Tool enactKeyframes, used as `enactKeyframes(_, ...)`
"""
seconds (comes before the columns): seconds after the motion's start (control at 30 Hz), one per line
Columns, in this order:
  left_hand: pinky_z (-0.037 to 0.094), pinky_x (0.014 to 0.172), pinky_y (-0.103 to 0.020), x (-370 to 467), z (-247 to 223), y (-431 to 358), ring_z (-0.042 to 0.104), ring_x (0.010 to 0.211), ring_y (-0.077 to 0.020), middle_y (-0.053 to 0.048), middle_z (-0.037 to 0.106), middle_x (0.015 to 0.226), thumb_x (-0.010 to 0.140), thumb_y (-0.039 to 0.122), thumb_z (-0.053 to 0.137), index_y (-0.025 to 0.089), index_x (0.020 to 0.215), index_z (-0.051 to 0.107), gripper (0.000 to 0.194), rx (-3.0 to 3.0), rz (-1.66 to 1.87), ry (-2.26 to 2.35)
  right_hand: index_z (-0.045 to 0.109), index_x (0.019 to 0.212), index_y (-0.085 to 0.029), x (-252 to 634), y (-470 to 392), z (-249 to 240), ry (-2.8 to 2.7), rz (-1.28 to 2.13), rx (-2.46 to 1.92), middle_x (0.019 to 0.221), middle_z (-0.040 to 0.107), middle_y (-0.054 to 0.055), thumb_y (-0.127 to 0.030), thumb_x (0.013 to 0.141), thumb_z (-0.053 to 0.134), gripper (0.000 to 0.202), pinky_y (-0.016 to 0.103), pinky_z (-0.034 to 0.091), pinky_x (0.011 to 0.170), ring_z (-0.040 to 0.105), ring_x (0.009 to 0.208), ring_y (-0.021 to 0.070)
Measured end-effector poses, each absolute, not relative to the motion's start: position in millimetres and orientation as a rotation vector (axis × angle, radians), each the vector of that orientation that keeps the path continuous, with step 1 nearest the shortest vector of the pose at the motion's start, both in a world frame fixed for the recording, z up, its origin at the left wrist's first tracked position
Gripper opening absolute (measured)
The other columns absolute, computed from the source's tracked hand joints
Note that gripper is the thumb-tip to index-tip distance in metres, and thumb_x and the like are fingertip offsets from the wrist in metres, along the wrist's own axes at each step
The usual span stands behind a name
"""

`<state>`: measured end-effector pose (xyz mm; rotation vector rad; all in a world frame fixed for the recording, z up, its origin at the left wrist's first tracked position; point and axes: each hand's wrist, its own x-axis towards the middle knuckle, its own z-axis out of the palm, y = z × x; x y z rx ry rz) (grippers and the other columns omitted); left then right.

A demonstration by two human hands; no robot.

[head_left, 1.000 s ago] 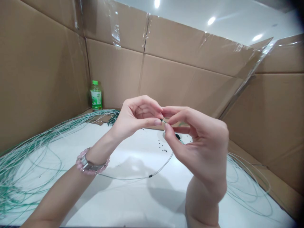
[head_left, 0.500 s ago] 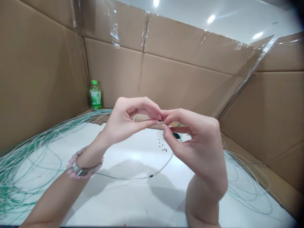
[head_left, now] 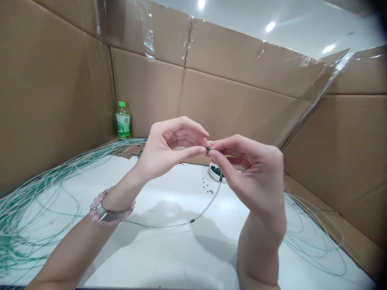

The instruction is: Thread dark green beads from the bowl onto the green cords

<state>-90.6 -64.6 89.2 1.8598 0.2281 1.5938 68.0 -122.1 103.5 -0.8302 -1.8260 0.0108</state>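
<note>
My left hand (head_left: pixel 175 151) and my right hand (head_left: pixel 250 173) meet fingertip to fingertip above the white table. Thumb and forefinger of each hand are pinched at a small green-and-black piece (head_left: pixel 208 149); its exact shape is too small to tell. A thin cord (head_left: pixel 208 206) curves over the table from beside my left wrist and rises behind my right thumb. Small black rings (head_left: pixel 192 220) sit on it, with another dark cluster (head_left: pixel 220 178) higher up. Whether the cord reaches the piece is hidden by my fingers. Behind my right hand stands a white bowl (head_left: pixel 211 171) holding many tiny black pieces.
Several loose black bits (head_left: pixel 207 186) lie in front of the bowl. Bundles of green and white cords (head_left: pixel 30 209) cover the left side, with more cords (head_left: pixel 317 245) at the right. A green-capped bottle (head_left: pixel 123 123) stands by the cardboard walls (head_left: pixel 236 96).
Both hands have shifted slightly, and the pinched piece is now turned more end-on. The bowl shows more clearly, and the cord's upper dark cluster has come into view.
</note>
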Motion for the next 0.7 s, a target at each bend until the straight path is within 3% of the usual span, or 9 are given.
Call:
enactKeyframes(0.27, 0.054, 0.059, -0.023, -89.5, 91.9, -71.5, 0.066, 0.066, -0.0131, 0.001, 0.067, 0.073, 0.068, 0.019, 0.073, 0.018, 0.079, 0.064, 0.014, 1.878, 1.697, 0.328, 0.063, 0.077, -0.023, 67.0, -122.6, 105.5, -1.803, 0.053, -0.793, 0.07, 0.066, -0.004, -0.013, 0.079, 0.06, 0.011, 0.023, 0.058, 0.059, 0.065, 0.063, 0.0111)
enactKeyframes(0.57, 0.054, 0.063, -0.02, -90.4, 91.1, -72.5, 0.065, 0.069, -0.011, 0.002, 0.067, 0.075, 0.066, 0.014, 0.074, 0.02, 0.082, 0.063, 0.02, 1.923, 1.793, 0.289, 0.063, 0.074, -0.021, 65.2, -126.5, 107.5, -1.81, -0.203, -0.821, 0.068, 0.061, -0.002, -0.008, 0.076, 0.06, 0.014, 0.024, 0.054, 0.061, 0.057, 0.062, 0.0112)
enactKeyframes(0.7, 0.054, 0.064, -0.022, -90.7, 89.8, -71.4, 0.066, 0.071, -0.013, 0.001, 0.067, 0.076, 0.067, 0.019, 0.074, 0.021, 0.082, 0.063, 0.019, 1.959, 1.799, 0.311, 0.063, 0.073, -0.022, 64.5, -125.8, 106.9, -1.812, -0.226, -0.837, 0.068, 0.061, -0.002, -0.008, 0.076, 0.059, 0.015, 0.023, 0.053, 0.059, 0.057, 0.06, 0.0107)
